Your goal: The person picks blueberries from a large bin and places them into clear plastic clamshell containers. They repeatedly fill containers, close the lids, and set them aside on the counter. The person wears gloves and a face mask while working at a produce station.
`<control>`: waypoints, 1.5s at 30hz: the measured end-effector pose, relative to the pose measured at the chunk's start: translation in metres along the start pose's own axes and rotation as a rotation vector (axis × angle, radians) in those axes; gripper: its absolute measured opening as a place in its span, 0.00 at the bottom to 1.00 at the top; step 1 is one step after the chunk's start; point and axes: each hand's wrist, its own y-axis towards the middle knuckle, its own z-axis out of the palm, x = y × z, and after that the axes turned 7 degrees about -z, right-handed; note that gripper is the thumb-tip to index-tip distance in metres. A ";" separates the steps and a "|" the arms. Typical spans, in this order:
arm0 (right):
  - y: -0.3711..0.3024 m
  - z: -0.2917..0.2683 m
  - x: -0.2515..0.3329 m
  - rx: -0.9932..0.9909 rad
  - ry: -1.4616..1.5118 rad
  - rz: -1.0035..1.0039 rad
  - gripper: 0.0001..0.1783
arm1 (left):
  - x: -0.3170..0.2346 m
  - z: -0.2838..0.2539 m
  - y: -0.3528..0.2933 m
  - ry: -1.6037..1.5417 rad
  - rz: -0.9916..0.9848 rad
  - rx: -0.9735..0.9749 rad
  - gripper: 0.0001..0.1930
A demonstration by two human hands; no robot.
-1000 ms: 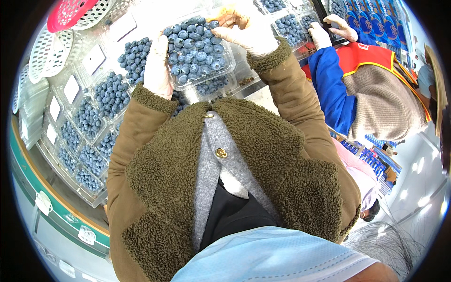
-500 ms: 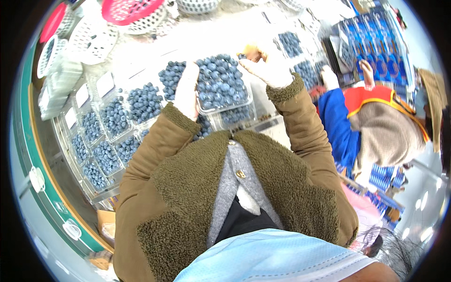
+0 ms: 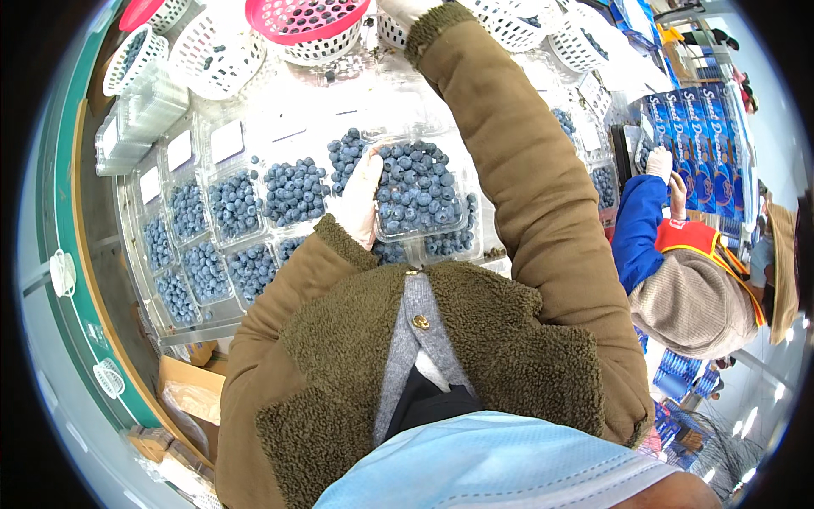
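My left hand (image 3: 359,202), in a pale glove, grips the left side of a clear plastic punnet (image 3: 418,191) heaped with blueberries. This punnet is raised over others on the table. My right arm (image 3: 515,140) stretches far forward across the table. At the far edge, my right hand (image 3: 405,8) is partly cut off by the top of the picture, and its fingers cannot be seen. It is close to a white basket (image 3: 391,30) with holes. Another blueberry punnet (image 3: 345,157) stands just left of my left hand.
To the left, several filled punnets (image 3: 236,206) stand in rows beside a stack of empty clear punnets (image 3: 146,127). White baskets (image 3: 216,55) and a pink one (image 3: 307,32) line the far side. At right, a co-worker (image 3: 695,288) works beside blue printed boxes (image 3: 695,153).
My right hand has moved from beside the raised punnet to the baskets at the far edge. My left hand keeps its hold on the punnet. The whole view has shifted slightly.
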 end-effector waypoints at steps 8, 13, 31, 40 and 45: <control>-0.091 -0.060 0.057 0.107 -0.069 0.086 0.17 | 0.002 -0.002 0.006 0.019 -0.026 -0.074 0.21; -0.166 -0.118 0.098 0.040 -0.350 0.194 0.19 | 0.003 0.005 0.012 0.086 -0.068 -0.167 0.25; -0.312 -0.101 0.179 0.132 -0.907 -0.176 0.23 | 0.002 0.010 0.033 0.215 0.027 -0.090 0.27; -0.267 -0.067 0.155 0.455 -0.963 -0.536 0.20 | 0.012 0.021 0.020 0.206 -0.014 0.036 0.22; -0.264 -0.083 0.162 0.419 -0.871 -0.316 0.12 | 0.008 0.009 0.022 0.258 0.004 0.079 0.21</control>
